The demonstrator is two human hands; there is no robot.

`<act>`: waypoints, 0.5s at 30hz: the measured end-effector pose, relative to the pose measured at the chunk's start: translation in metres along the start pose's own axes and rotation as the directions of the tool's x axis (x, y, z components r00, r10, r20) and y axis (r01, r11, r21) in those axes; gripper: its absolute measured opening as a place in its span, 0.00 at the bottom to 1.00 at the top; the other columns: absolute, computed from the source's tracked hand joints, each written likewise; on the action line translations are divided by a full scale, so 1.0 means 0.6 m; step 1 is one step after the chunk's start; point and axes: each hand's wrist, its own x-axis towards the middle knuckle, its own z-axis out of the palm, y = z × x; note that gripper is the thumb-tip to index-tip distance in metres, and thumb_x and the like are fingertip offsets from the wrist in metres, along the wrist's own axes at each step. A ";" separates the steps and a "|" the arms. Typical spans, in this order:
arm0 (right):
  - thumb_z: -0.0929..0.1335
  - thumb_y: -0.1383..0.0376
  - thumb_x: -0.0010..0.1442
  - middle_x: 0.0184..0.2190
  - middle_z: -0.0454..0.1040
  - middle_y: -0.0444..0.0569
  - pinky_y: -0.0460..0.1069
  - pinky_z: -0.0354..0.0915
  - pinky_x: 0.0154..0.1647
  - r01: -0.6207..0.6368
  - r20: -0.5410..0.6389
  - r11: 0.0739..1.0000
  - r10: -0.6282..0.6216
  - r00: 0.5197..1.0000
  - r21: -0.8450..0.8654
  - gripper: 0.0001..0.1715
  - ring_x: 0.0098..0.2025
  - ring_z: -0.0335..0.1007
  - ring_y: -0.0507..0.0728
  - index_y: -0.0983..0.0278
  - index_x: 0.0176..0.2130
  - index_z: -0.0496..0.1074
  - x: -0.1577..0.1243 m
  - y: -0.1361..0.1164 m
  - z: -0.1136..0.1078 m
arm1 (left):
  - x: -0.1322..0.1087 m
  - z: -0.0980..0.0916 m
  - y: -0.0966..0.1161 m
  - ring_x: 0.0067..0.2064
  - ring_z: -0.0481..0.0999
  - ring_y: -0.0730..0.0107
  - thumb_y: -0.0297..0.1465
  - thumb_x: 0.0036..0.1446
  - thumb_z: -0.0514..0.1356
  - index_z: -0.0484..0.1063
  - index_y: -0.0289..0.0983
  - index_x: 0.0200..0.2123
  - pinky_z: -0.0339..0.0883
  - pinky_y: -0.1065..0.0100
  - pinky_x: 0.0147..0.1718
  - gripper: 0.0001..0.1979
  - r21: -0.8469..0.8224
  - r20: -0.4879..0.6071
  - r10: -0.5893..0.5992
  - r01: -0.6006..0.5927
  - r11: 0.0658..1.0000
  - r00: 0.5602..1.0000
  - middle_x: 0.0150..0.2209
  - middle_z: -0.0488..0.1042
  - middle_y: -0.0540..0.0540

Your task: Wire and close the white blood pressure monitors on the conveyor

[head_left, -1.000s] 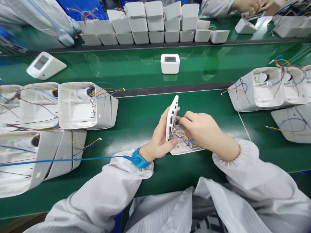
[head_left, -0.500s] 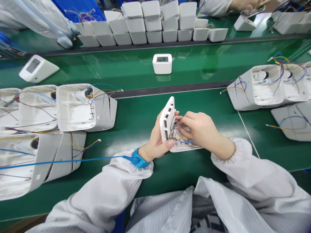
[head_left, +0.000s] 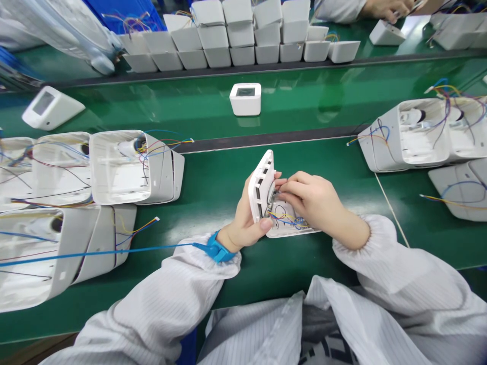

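My left hand is closed round a white plastic panel with dark slots along its edge, held tilted up on its side. Below and to the right of it a white cover lies on the green bench, its inner side facing up. Thin coloured wires run between panel and cover. My right hand reaches over the cover, thumb and fingertips pinched together at the panel's inner face. What sits in that pinch is too small to make out. A blue wrist strap circles my left wrist.
White open housings with loose wires stand at the left, more housings at the right. On the belt ahead ride a white unit with a screen and another unit. The strap's blue cord stretches left. A co-worker's hand works at the far right.
Both screen units on the belt have shifted slightly left. My right hand's fingers have moved a little at the panel; my left hand keeps its hold.
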 end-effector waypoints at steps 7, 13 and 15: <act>0.65 0.66 0.68 0.39 0.78 0.51 0.51 0.69 0.41 0.009 -0.001 0.991 -0.009 1.000 0.134 0.11 0.41 0.75 0.57 0.63 0.39 0.78 0.004 -0.001 -0.003 | 0.002 -0.001 0.000 0.66 0.63 0.42 0.47 0.56 0.63 0.56 0.41 0.64 0.59 0.44 0.64 0.37 -0.040 0.003 -0.031 0.031 0.999 1.000 0.66 0.60 0.36; 0.64 0.69 0.67 0.37 0.78 0.52 0.53 0.69 0.40 0.069 -0.013 0.990 -0.068 0.998 0.126 0.12 0.39 0.73 0.58 0.65 0.40 0.78 0.003 -0.001 -0.004 | 0.002 -0.002 0.002 0.67 0.63 0.43 0.45 0.57 0.62 0.57 0.40 0.65 0.56 0.44 0.66 0.36 -0.021 0.036 -0.032 0.032 0.999 0.999 0.66 0.62 0.36; 0.64 0.69 0.67 0.36 0.77 0.52 0.53 0.68 0.39 0.079 -0.009 0.990 -0.079 0.997 0.117 0.12 0.38 0.72 0.58 0.66 0.39 0.78 0.003 -0.002 -0.005 | 0.003 -0.002 0.003 0.67 0.63 0.43 0.45 0.57 0.63 0.57 0.39 0.65 0.57 0.44 0.66 0.36 0.008 0.038 -0.029 0.029 1.000 0.999 0.66 0.62 0.36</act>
